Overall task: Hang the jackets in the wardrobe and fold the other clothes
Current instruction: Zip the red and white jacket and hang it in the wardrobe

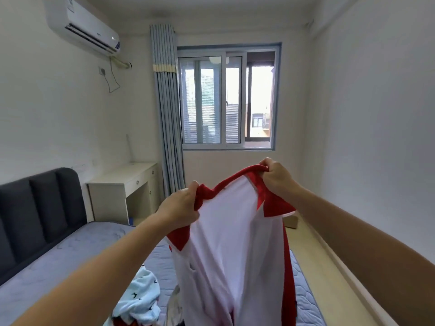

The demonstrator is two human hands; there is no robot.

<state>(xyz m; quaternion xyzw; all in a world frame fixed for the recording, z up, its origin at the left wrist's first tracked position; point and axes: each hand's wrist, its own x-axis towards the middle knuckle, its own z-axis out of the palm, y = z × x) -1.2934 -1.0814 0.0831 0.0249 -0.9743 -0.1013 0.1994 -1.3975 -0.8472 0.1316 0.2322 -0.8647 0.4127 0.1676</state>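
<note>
1. Head view: the red-and-white garment point(231, 234) hangs in mid-air above the bed point(58, 260). Its white face is toward the wearer and its trim is red.
2. Both arms are outstretched. The left hand point(181, 207) and the higher right hand point(276, 178) have fingers clamped on its red top edge.
3. Light-blue patterned cloth point(141, 297) lies on the mattress. The desk point(127, 182), curtain point(167, 109) and window point(227, 97) stand behind.
</note>
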